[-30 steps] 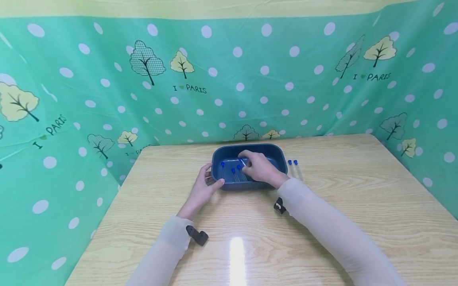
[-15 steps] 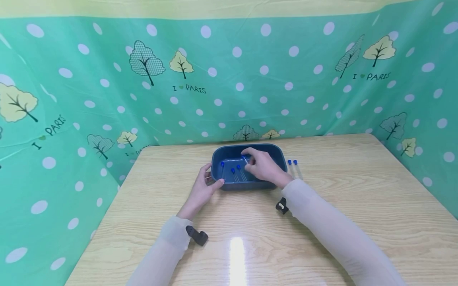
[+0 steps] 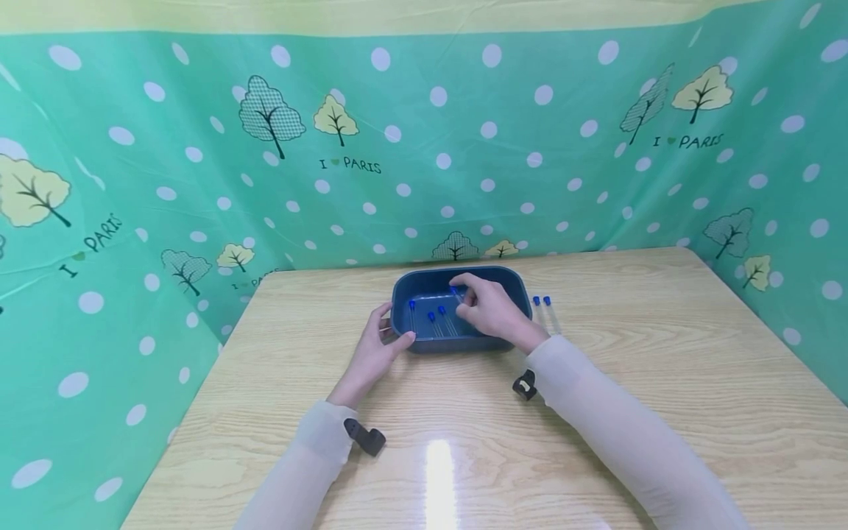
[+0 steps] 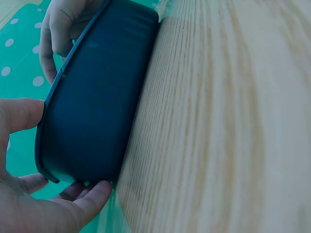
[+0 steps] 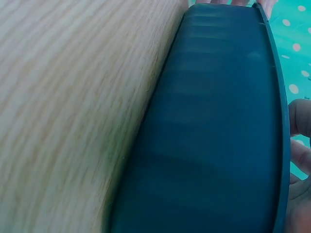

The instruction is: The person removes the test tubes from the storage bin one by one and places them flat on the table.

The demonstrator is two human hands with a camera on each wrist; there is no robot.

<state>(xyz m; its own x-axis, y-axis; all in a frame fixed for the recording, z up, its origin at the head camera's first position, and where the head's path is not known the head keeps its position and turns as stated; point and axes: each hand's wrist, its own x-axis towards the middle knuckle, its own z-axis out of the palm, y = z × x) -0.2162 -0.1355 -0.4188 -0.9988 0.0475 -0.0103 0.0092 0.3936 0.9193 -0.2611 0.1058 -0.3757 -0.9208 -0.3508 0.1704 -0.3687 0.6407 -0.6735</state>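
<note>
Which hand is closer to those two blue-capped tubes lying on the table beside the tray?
Right. The right hand is inside the tray, just left of the two tubes; the left hand grips the tray's far side.

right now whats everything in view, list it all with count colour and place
tray: one, dark blue, middle of the table
capped tubes in the tray: at least four, clear with blue caps; three lie on the tray floor, one is at the right fingertips
capped tubes on the table: two, clear with blue caps, side by side just right of the tray
table: one, light wood grain, under everything
backdrop cloth: one, green with white dots and trees, round the table's far and side edges
wrist straps: two, black, one at each wrist
left hand: one, grips the tray's near left corner
right hand: one, over the tray, fingertips pinching a tube
</note>
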